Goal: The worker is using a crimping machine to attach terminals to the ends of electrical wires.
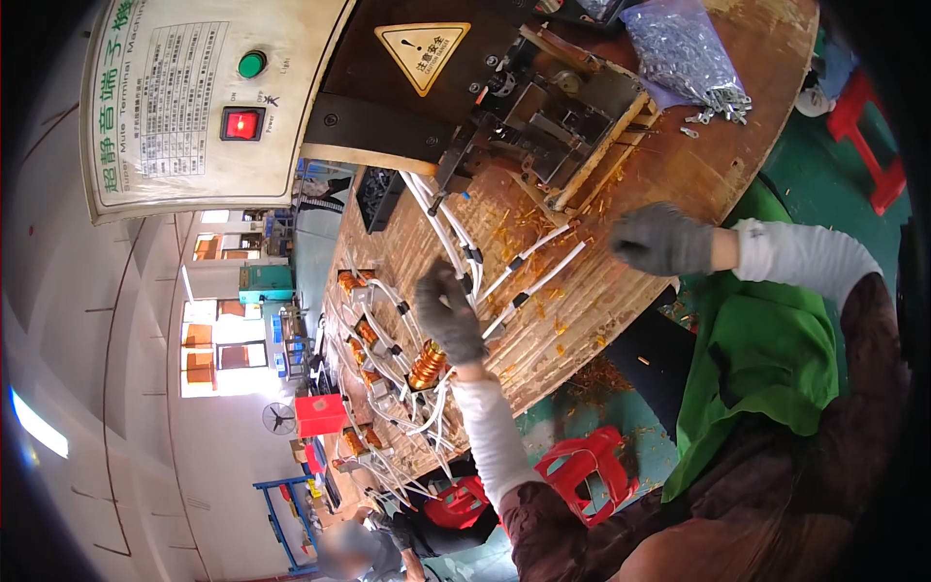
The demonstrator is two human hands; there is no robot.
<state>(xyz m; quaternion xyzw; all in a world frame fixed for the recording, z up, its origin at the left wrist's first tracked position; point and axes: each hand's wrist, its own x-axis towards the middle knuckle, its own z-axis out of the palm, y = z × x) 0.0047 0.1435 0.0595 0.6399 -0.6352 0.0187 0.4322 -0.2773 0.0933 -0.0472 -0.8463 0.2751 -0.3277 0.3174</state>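
Observation:
My left hand [450, 315], in a grey glove, is closed round two white wires [540, 284] with black sleeves. Their free ends point toward the machine and my right hand. Just below the left hand lies a copper coil [428, 366], with white leads about it. My right hand [664, 240], also gloved in grey, is held over the table's near edge with its fingers curled together. What it pinches, if anything, is hidden. Beyond both hands stands a terminal crimping machine [543, 121] with a dark metal press head; neither hand touches it.
A clear bag of metal terminals [684, 48] lies spilling onto the wooden table [698, 160]. More copper coils [364, 335] with white leads sit at the left. Copper scraps litter the tabletop. Red stools [590, 470] stand on the green floor. Another person [364, 553] is at the lower left.

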